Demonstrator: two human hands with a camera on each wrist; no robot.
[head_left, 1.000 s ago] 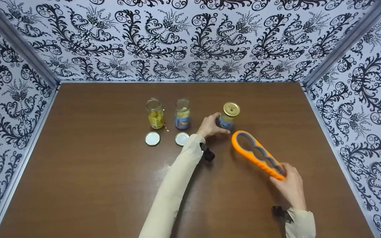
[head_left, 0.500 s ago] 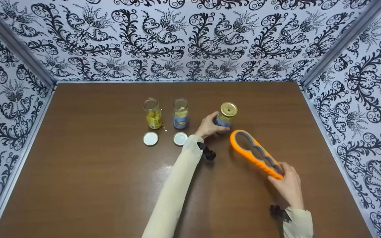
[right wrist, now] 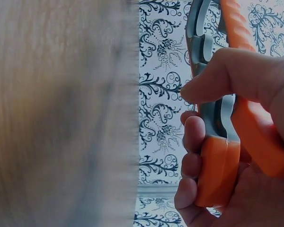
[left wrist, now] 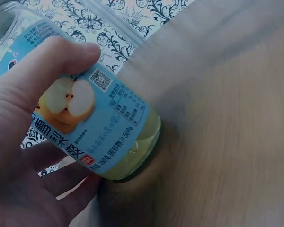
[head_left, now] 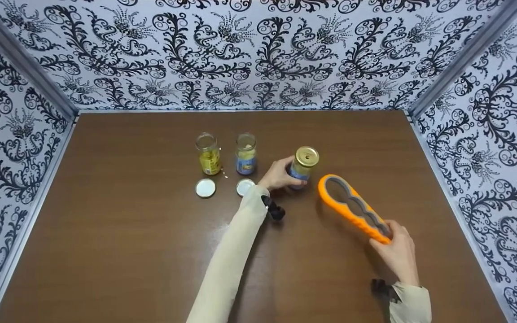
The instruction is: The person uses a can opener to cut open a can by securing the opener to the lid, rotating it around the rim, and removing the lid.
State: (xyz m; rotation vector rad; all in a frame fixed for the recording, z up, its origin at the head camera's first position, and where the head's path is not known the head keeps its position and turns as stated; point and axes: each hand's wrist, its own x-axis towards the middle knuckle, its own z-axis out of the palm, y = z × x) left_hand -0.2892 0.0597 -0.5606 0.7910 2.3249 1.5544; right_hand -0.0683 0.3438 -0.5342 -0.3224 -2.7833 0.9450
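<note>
While the right hand (head_left: 396, 253) sits at the lower right of the frame, out of a cream fabric sleeve (head_left: 410, 305), its fingers are wrapped round the narrow end of a long orange jar opener (head_left: 357, 220) with a wavy grey lining; the right wrist view shows the thumb laid across the grey and the other fingers bent about the orange end. The opener's wide loop points up and left, near the jar in the other hand but apart from it.

Farther in, just right of centre, the left hand (head_left: 278, 176) grasps a blue-labelled glass jar (head_left: 300, 173), thumb and fingers round its side. A round gold metal lid (head_left: 307, 156) covers it; the left wrist view shows a pear picture on the label and pale yellowish liquid below it. Whether the base touches the brown wood-look table (head_left: 128, 233) I cannot tell.

Left of that hand, two round white lids lie flat: the left lid (head_left: 205, 188) fully visible, the right lid (head_left: 243, 186) partly hidden by the other sleeve. Behind them stand two upright, lidless glass jars: a yellow-filled jar (head_left: 210, 162), see-through at the top, and a second blue-labelled jar (head_left: 245, 164) with pale contents. At the back rises a white wall (head_left: 222, 54) with black scrolls
</note>
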